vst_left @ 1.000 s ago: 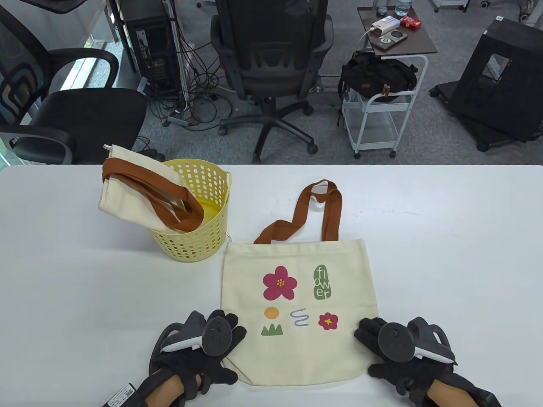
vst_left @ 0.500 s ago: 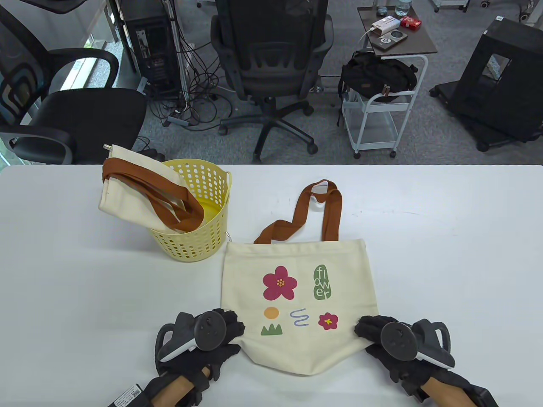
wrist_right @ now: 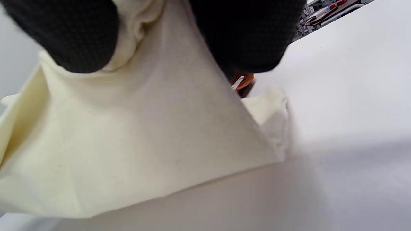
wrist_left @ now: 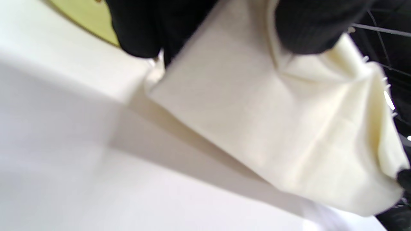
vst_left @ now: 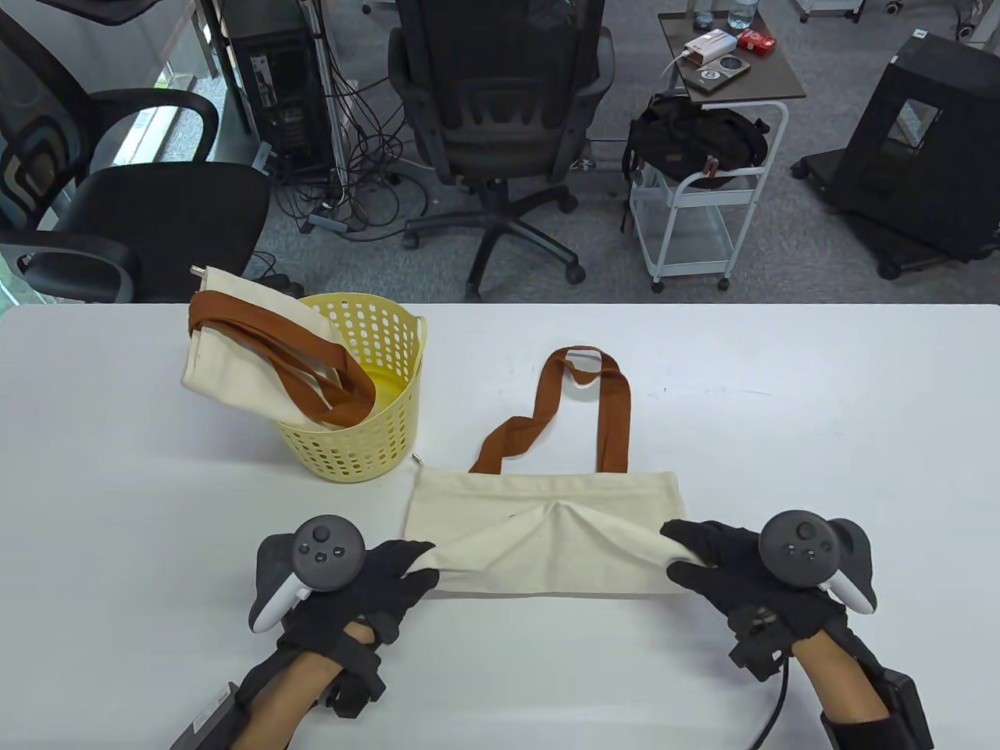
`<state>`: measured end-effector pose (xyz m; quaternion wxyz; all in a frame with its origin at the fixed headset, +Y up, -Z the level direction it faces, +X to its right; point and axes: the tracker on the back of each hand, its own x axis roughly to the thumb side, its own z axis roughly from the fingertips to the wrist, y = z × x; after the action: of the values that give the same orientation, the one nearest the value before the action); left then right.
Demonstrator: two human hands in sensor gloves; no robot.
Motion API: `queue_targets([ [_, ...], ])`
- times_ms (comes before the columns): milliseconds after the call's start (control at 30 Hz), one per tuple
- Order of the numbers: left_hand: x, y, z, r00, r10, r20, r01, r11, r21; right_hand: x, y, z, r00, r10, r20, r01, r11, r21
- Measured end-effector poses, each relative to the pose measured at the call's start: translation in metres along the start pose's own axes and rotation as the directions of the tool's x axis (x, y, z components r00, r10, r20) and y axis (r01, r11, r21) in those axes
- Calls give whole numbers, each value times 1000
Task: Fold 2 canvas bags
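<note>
A cream canvas bag [vst_left: 547,547] with brown straps [vst_left: 605,414] lies on the white table [vst_left: 820,437], its lower half turned up over the printed front. My left hand [vst_left: 406,558] pinches its lower left corner and my right hand [vst_left: 687,555] pinches its lower right corner, both lifted off the table. The cloth fills the left wrist view [wrist_left: 273,122] and the right wrist view [wrist_right: 144,134] under my gloved fingers. A second cream bag [vst_left: 250,344] with brown straps hangs half out of the yellow basket [vst_left: 375,445].
The yellow perforated basket stands at the back left of the table, close to the bag's top left corner. Office chairs [vst_left: 500,117] and a white cart [vst_left: 703,195] stand on the floor beyond the table's far edge.
Both hands lifted the bag's bottom corners and carried them away from me, folding the lower half up over the print. The straps shifted slightly away.
</note>
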<state>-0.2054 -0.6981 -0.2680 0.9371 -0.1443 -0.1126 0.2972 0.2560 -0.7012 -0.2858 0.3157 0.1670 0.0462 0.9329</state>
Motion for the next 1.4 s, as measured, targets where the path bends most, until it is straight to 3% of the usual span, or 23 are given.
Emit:
queue_targets([
  [167, -6, 6, -22, 998, 24, -54, -24, 1000, -12, -2, 0, -25, 998, -2, -63, 7, 997, 78],
  [333, -22, -7, -41, 992, 26, -121, -28, 999, -17, -14, 14, -38, 990, 36, -136, -21, 994, 109],
  [500, -23, -25, -43, 985, -105, -137, 107, 994, 11, -19, 37, -44, 977, 139, -164, -119, 985, 125],
  [567, -17, -30, -40, 972, -190, -141, 202, 977, 76, -16, 43, -45, 965, 198, -171, -181, 977, 110],
  [667, -8, -38, -36, 899, -401, -179, 426, 895, 134, -8, 52, -45, 912, 343, -224, -339, 939, 58],
  [733, -6, -42, -34, 854, -480, -198, 511, 845, 159, -2, 57, -45, 859, 440, -263, -446, 894, 41],
  [800, -4, -45, -32, 846, -504, -172, 529, 834, 156, 3, 63, -43, 792, 536, -291, -550, 834, 40],
  [900, -5, -50, -35, 868, -487, -100, 495, 864, 92, 9, 71, -43, 700, 642, -313, -651, 754, 90],
  [967, -9, -56, -41, 864, -497, -81, 495, 868, -42, 11, 78, -43, 648, 692, -318, -697, 707, 118],
  [1033, -15, -63, -46, 859, -506, -79, 492, 858, -145, 11, 81, -45, 641, 698, -319, -698, 703, 136],
  [1133, -20, -65, -50, 849, -521, -88, 504, 848, -163, 13, 78, -48, 638, 695, -332, -681, 710, 177],
  [1267, -32, -74, -57, 867, -488, -96, 443, 846, -297, 19, 66, -56, 672, 654, -347, -655, 744, 134],
  [1400, -35, -74, -58, 878, -468, -104, 417, 852, -316, 28, 55, -81, 662, 661, -354, -660, 738, 142],
])
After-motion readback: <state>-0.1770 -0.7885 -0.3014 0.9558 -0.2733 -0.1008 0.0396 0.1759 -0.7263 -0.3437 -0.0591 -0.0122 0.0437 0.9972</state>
